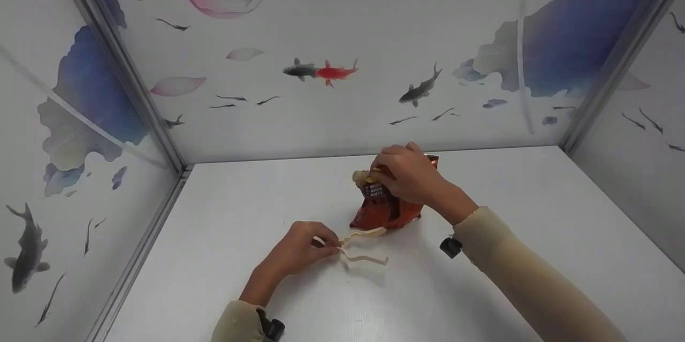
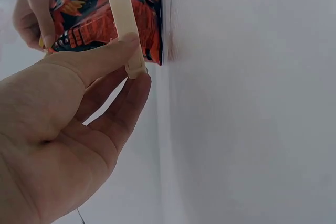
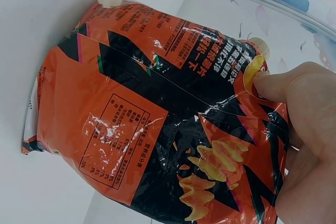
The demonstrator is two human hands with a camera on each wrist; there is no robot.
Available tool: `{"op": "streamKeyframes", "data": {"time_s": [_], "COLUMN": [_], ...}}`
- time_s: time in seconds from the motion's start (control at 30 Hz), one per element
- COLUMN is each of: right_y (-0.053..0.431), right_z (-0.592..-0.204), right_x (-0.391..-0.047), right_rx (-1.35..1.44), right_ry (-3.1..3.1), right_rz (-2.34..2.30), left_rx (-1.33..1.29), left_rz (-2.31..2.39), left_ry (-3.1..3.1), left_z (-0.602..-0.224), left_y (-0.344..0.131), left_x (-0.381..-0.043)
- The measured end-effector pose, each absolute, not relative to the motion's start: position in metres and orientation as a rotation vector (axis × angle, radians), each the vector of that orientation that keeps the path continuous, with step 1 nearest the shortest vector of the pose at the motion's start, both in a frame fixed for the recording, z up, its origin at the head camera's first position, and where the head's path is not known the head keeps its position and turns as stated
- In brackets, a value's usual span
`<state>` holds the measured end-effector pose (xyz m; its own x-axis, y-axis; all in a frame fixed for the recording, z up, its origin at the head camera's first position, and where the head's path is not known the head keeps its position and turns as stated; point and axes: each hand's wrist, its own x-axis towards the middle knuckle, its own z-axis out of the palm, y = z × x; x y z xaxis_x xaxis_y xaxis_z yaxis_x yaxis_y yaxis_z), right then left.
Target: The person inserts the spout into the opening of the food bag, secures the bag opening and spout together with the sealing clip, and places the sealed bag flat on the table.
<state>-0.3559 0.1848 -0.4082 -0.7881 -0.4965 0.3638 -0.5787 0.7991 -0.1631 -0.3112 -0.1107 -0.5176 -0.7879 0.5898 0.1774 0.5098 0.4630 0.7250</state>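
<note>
An orange-and-black chip bag (image 1: 386, 212) stands on the white table, its lower edge at the surface. My right hand (image 1: 409, 173) grips the bag's upper edge, the thumb over a yellow printed spot in the right wrist view. A cream knob-like piece (image 1: 360, 176) sticks out beside those fingers at the bag's top. In front of the bag and to its left, my left hand (image 1: 307, 245) pinches one end of a cream, two-armed bag clip (image 2: 123, 17) between thumb and fingertips. Its arms spread apart in a V toward the right, the upper one close to the bag's bottom corner.
The white table (image 1: 225, 213) is bounded by a back wall (image 1: 321, 128) and side walls printed with fish and petals. Metal posts (image 1: 128, 74) stand at the corners. Each wrist carries a small black camera mount (image 1: 450, 247).
</note>
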Motion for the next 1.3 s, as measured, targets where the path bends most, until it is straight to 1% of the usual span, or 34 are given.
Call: {"op": "streamKeyframes", "data": {"time_s": [0.3,0.8,1.3], "right_y": [0.187,0.185,0.187], "right_z": [-0.408,-0.407,-0.408], "right_x": [-0.356,-0.356,-0.355], "right_rx": [0.849,0.799,0.841], "right_ry": [-2.649,-2.715,-2.674], "right_rz": [0.386,0.389,0.387], "left_rx": [0.929,0.793,0.653], "left_rz": [1.311,1.402,1.545], "left_ry": [2.605,2.630,2.727], "left_z": [-0.516,-0.516,-0.518], "left_y": [-0.125,-0.143,-0.136], "left_x": [-0.316,-0.322,-0.326]}}
